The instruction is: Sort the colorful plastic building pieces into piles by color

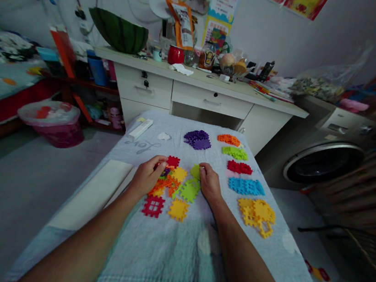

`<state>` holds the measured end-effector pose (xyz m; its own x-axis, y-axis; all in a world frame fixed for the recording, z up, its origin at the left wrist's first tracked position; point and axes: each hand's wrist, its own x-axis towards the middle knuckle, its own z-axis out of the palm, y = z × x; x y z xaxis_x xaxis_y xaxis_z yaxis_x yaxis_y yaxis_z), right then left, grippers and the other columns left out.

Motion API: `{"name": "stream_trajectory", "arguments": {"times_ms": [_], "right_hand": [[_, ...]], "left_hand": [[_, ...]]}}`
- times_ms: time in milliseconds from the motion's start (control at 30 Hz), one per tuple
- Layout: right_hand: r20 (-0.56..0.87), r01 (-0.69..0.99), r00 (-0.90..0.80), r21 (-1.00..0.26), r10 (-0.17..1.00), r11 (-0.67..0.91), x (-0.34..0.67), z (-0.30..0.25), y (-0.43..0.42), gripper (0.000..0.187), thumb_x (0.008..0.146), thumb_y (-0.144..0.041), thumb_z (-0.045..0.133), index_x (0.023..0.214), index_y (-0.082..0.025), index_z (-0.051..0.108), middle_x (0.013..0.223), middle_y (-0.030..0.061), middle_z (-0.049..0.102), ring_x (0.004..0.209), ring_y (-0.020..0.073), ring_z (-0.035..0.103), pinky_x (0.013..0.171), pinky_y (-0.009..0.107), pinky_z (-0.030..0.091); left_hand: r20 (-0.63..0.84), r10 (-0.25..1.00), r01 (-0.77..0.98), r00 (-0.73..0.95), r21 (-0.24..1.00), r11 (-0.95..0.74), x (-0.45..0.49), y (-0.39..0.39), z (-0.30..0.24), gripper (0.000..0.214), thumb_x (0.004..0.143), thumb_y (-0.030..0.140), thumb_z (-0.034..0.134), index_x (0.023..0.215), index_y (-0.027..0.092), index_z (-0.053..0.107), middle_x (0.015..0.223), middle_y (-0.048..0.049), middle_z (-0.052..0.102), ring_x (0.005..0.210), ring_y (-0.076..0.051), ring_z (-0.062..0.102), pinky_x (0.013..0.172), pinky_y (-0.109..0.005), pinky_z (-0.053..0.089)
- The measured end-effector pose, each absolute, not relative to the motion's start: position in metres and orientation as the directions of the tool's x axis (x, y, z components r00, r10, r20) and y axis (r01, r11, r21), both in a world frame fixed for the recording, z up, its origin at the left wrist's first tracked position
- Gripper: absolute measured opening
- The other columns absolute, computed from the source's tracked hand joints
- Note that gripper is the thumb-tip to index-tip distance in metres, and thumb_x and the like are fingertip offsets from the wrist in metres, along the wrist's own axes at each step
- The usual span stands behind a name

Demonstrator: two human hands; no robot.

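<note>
My left hand (pixel 149 175) is closed, thumb and fingers pinched at the left edge of a loose pile of notched plastic building tiles. A red tile (pixel 173 161) lies right at its fingertips; what the pinch holds is hidden. My right hand (pixel 209 182) has its fingers closed at the edge of a green tile (pixel 195 171). Between the hands are orange tiles (pixel 168 184), a yellow tile (pixel 179 174) and more green tiles (pixel 190 190). Nearer me lie a red window-shaped tile (pixel 153 206) and a yellow square tile (pixel 178 209).
Sorted by colour, purple tiles (pixel 198 139), orange (pixel 229 139), lime green, red, blue tiles (pixel 246 186) and yellow tiles (pixel 257 214) lie on the cloth-covered table (pixel 172 259). A white box (pixel 141 129) sits far left. Behind stands a cluttered white desk (pixel 210 98).
</note>
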<state>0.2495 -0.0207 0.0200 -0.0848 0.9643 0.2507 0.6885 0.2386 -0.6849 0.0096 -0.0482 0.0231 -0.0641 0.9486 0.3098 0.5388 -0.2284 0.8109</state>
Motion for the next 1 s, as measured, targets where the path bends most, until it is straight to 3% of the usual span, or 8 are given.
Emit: {"name": "stream_trajectory", "arguments": {"times_ms": [100, 300, 467, 700, 1000], "right_hand": [[0.244, 0.704, -0.079, -0.673, 0.967, 0.227, 0.249, 0.020, -0.021, 0.030, 0.093, -0.026, 0.042, 0.114, -0.018, 0.062, 0.089, 0.0052, 0.070, 0.079, 0.0184, 0.062, 0.077, 0.028, 0.044], [0.351, 0.768, -0.080, -0.575, 0.933, 0.282, 0.252, 0.016, -0.019, 0.034, 0.083, -0.019, 0.052, 0.116, -0.015, 0.061, 0.112, 0.0118, 0.064, 0.105, 0.0235, 0.056, 0.096, 0.037, 0.042], [0.316, 0.826, -0.088, -0.507, 0.945, 0.246, 0.258, 0.018, -0.020, 0.042, 0.081, -0.027, 0.059, 0.122, -0.018, 0.058, 0.119, 0.0122, 0.060, 0.112, 0.0270, 0.051, 0.098, 0.042, 0.039], [0.205, 0.855, -0.134, -0.471, 0.970, 0.218, 0.261, 0.020, -0.021, 0.053, 0.077, -0.035, 0.068, 0.126, -0.019, 0.056, 0.119, 0.0097, 0.063, 0.110, 0.0269, 0.052, 0.098, 0.042, 0.037], [0.202, 0.860, -0.130, -0.465, 0.971, 0.212, 0.262, 0.019, -0.020, 0.040, 0.080, -0.030, 0.065, 0.118, -0.019, 0.061, 0.116, 0.0083, 0.066, 0.107, 0.0246, 0.055, 0.094, 0.038, 0.038]], "left_hand": [[0.307, 0.950, 0.526, -0.062, 0.819, -0.230, 0.009, -0.048, 0.023, 0.037, 0.091, 0.046, 0.045, 0.110, 0.020, 0.064, 0.100, -0.0024, 0.071, 0.092, -0.019, 0.066, 0.084, -0.029, 0.049], [0.293, 0.953, 0.558, -0.077, 0.805, -0.202, 0.007, -0.048, 0.022, 0.038, 0.091, 0.046, 0.044, 0.109, 0.020, 0.064, 0.100, -0.0032, 0.072, 0.089, -0.019, 0.067, 0.080, -0.029, 0.050], [0.285, 0.953, 0.579, -0.099, 0.796, -0.178, 0.007, -0.047, 0.022, 0.037, 0.090, 0.048, 0.045, 0.106, 0.021, 0.065, 0.094, -0.0018, 0.072, 0.086, -0.019, 0.067, 0.077, -0.028, 0.050], [0.303, 0.943, 0.584, -0.137, 0.794, -0.170, 0.007, -0.046, 0.023, 0.035, 0.091, 0.042, 0.042, 0.105, 0.020, 0.064, 0.104, -0.0040, 0.071, 0.096, -0.020, 0.065, 0.089, -0.032, 0.048], [0.355, 0.924, 0.621, -0.145, 0.759, -0.194, 0.005, -0.041, 0.014, 0.034, 0.084, 0.027, 0.044, 0.111, 0.019, 0.062, 0.115, -0.0080, 0.065, 0.104, -0.022, 0.062, 0.096, -0.037, 0.048]]}}
